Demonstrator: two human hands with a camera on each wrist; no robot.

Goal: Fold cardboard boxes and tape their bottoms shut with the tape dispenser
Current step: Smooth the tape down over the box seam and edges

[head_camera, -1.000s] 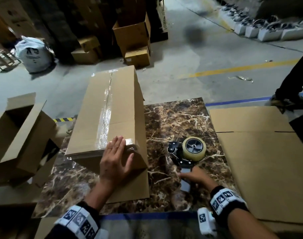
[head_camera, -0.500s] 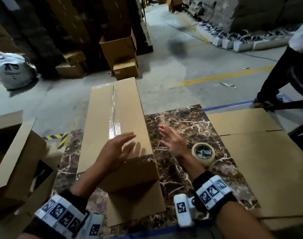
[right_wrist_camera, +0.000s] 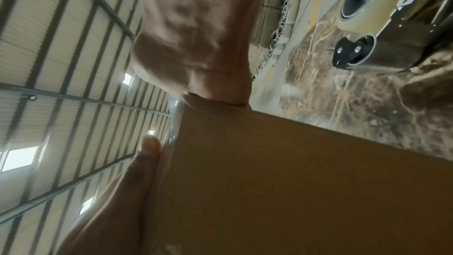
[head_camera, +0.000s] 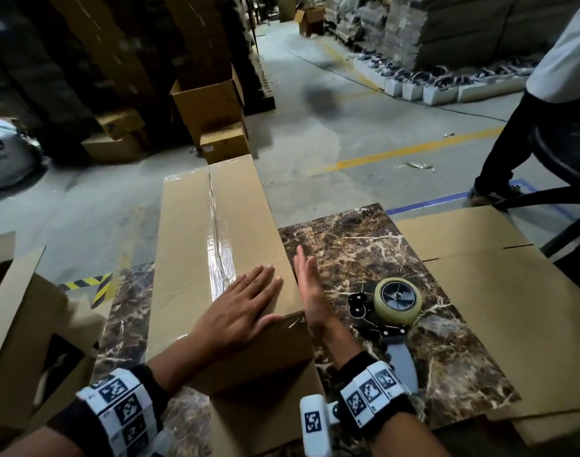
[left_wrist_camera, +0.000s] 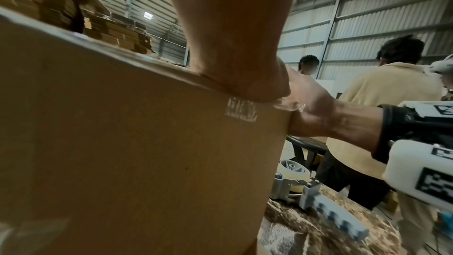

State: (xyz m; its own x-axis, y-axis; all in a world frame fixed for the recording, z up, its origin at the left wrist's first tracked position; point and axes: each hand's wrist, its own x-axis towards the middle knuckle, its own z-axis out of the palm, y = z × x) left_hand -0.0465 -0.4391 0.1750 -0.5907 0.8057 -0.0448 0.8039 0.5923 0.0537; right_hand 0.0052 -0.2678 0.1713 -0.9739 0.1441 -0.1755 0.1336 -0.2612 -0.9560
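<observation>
A long cardboard box lies on the marble table, its top seam covered by a shiny strip of clear tape. My left hand lies flat on the near end of the box top, fingers straight. My right hand stands edge-on against the box's right side, fingers straight and together. The tape dispenser with its cream roll lies on the table just right of my right hand, held by nobody. In the left wrist view the box's near wall fills the frame, with the dispenser beyond its corner.
A stack of flat cardboard sheets covers the table's right side. An open folded box sits at the left. A person in dark trousers stands at the far right. More boxes are on the floor beyond the table.
My right hand let go of the dispenser and moved left to the box's right side. My left hand slid from the near taped end to the box's top right corner.
</observation>
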